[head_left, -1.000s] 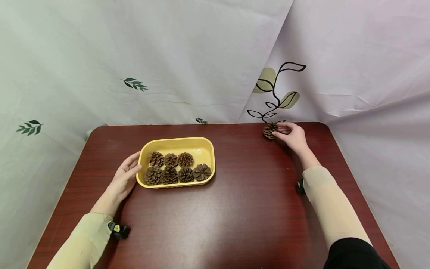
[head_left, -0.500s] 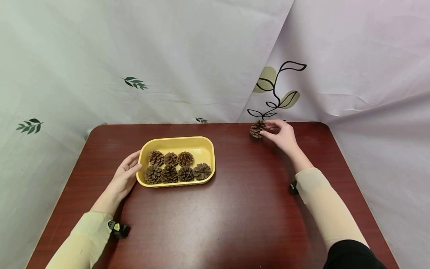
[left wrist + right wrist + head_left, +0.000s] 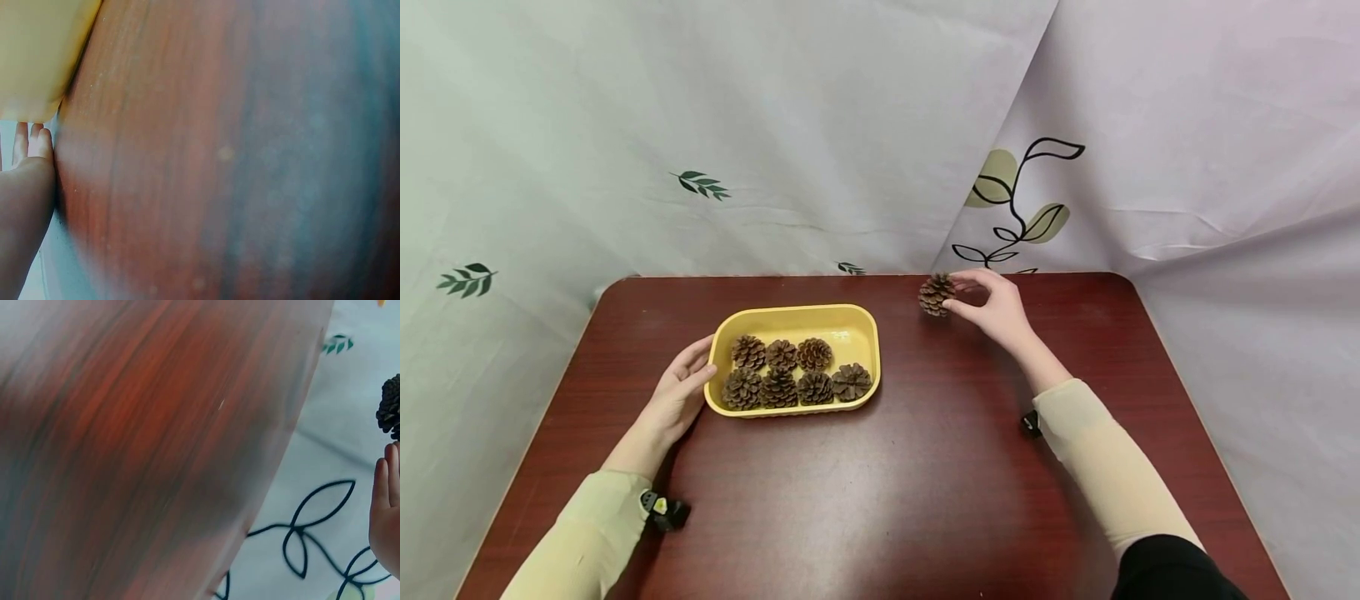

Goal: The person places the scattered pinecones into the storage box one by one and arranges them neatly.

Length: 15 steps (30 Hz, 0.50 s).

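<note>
Across the lower two thirds of the head view spreads the dark red bench (image 3: 925,483), backed by pale cloth with leaf prints (image 3: 850,125). Left of centre on the bench sits a yellow tray (image 3: 850,321), its long axis running left to right across the frame, with seven pine cones inside in two rows. An open patch of tray floor shows at the upper right of the tray.

At the tray's left end the left hand (image 3: 681,396) rests with fingers loosely extended against the rim, steadying it and gripping nothing.

Upper centre of the frame, the right hand (image 3: 992,304) pinches a single pine cone (image 3: 936,294) between thumb and fingertips, holding it clear of the bench to the right of the tray and above its far right corner. The right wrist view catches only an edge of the cone (image 3: 390,409) beyond the fingertips (image 3: 382,481).

By my reading, the step in hand is carrying this cone to the tray; the next move calls for travel to the left and a lowering into the open patch before the pinch lets go.

The cone looks nearly round, so its long axis and which way its tip points cannot be told.
</note>
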{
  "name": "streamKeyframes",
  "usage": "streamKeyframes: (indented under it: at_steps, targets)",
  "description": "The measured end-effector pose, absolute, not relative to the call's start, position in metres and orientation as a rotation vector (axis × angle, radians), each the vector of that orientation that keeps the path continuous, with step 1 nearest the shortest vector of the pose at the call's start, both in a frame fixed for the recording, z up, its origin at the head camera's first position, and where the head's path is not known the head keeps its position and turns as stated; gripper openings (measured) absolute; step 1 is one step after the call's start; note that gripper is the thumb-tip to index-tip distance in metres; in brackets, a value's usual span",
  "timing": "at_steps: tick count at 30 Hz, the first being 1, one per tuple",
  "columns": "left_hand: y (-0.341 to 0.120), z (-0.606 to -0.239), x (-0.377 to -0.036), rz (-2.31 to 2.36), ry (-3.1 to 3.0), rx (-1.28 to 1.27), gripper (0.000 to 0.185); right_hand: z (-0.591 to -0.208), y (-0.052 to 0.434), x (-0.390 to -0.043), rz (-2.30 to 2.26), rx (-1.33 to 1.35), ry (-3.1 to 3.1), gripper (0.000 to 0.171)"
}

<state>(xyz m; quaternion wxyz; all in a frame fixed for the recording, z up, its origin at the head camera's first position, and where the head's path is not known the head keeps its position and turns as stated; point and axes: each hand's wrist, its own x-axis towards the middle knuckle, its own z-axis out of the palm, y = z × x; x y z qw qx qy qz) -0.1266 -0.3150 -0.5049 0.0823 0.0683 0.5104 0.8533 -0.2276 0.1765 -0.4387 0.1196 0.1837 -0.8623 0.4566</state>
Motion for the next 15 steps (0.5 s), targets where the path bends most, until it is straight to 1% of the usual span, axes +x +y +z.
streamKeyframes:
  at_steps: [9, 15]
  targets:
    - [-0.316, -0.505, -0.126, 2.552, 1.512, 0.206, 0.047, -0.442, 0.141, -0.224, 1.431, 0.686, -2.438, 0.041]
    - [-0.316, -0.506, -0.127, 2.546, 1.517, 0.209, 0.047, -0.444, 0.119, -0.221, 1.47, 0.739, -2.44, 0.04]
